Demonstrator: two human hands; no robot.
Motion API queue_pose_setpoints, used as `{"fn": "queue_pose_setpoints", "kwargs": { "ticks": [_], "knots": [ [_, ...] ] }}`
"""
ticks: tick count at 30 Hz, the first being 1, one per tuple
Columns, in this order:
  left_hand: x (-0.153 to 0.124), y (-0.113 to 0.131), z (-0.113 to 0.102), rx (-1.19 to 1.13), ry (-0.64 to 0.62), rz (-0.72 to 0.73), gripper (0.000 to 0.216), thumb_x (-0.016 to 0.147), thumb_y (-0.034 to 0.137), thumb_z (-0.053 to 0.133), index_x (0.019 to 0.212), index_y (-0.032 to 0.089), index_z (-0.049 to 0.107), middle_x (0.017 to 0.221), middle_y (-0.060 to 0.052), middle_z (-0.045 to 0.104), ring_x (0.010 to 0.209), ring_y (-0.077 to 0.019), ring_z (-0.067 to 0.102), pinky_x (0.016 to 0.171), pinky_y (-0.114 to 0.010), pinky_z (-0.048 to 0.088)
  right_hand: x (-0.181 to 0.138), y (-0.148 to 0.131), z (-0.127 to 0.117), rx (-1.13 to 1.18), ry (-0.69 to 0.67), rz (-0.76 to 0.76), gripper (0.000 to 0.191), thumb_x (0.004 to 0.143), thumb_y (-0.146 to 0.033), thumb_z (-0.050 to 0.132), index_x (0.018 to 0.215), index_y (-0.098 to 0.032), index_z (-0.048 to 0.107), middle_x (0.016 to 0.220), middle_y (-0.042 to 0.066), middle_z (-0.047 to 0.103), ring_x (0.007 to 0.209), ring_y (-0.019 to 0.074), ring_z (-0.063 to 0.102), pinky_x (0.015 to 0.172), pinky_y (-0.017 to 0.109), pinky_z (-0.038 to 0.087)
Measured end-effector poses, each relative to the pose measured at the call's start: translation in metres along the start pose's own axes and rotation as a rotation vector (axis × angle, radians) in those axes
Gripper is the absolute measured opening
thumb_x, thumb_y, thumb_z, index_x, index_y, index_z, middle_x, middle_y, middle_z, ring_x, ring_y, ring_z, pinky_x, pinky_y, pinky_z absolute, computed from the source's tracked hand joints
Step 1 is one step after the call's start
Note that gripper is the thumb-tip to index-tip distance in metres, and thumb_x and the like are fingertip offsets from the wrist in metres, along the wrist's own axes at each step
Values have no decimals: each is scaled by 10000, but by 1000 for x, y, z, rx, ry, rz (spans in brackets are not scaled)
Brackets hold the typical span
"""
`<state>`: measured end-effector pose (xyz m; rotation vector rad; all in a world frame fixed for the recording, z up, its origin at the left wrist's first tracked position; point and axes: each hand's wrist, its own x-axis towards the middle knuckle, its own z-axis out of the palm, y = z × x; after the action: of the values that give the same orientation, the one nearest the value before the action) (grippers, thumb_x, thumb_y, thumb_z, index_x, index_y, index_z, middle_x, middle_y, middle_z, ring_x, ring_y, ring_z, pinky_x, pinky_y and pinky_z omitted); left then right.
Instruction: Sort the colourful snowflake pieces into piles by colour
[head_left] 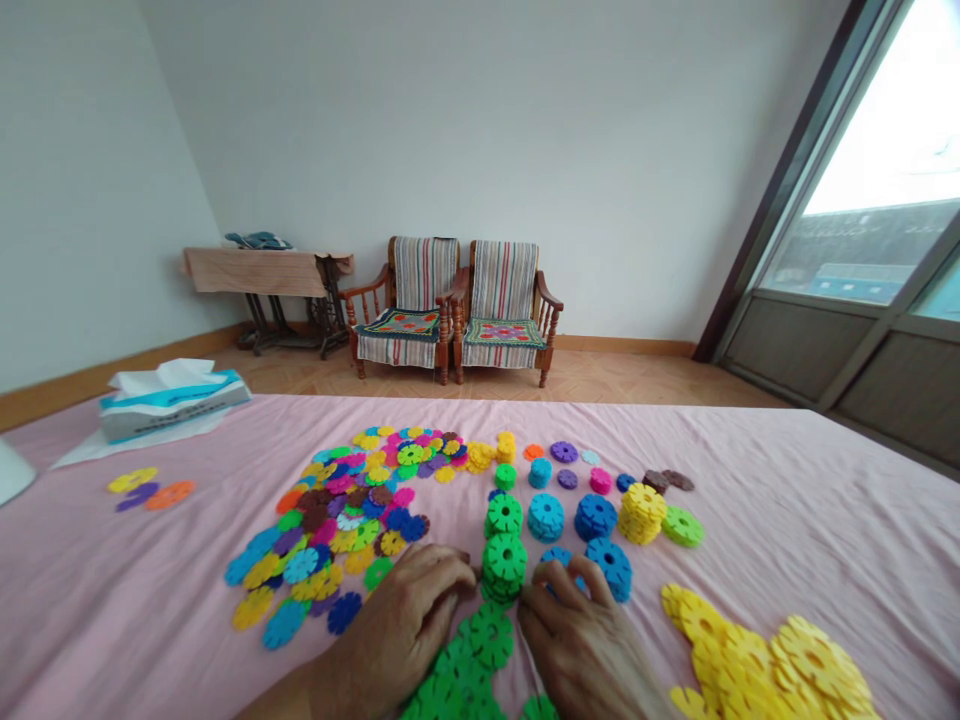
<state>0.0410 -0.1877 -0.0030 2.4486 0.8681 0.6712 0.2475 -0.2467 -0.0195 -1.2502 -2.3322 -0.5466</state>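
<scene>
Could topple the near green stack, standing on the pink cloth between left hand and right hand.
Flanked closely by curled, narrow-set fingers; cannot tell whether gripping or merely touching. Might tip or slide apart under uneven pressure, being apparently just layered, and might then knock the farther green stack right behind. Could also bump the blue stack just beyond the right hand with a sideways sweep, or scatter the loose green discs on the near side by dragging a wrist.
</scene>
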Motion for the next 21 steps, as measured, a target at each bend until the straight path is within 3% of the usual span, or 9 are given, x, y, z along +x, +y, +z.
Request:
{"fn": "queue_pose_setpoints", "kwargs": {
  "ticks": [11,17,21],
  "knots": [
    [0,-1,1,17,32,53,260,891,100,418,916,222,646,959,-49,707,964,-184,636,863,-294,487,-5,1,4,23,-8,-6,136,813,-154,649,709,-192,569,704,-19,631,767,174,539,767,346,316],
    [-3,-8,2,36,208,-5,285,795,42,396,797,207,627,806,-33,706,805,-174,649,766,-288,500,-2,3,-6,158,116,51,111,851,-133,558,787,-211,606,779,-22,688,796,169,570,739,328,359],
    [-4,-14,4,96,289,-19,277,779,46,382,729,208,601,712,-21,673,717,-169,634,691,-274,490,-15,3,-11,206,220,25,227,862,-56,477,911,-213,633,847,0,723,815,164,607,730,302,416]
  ]
}}
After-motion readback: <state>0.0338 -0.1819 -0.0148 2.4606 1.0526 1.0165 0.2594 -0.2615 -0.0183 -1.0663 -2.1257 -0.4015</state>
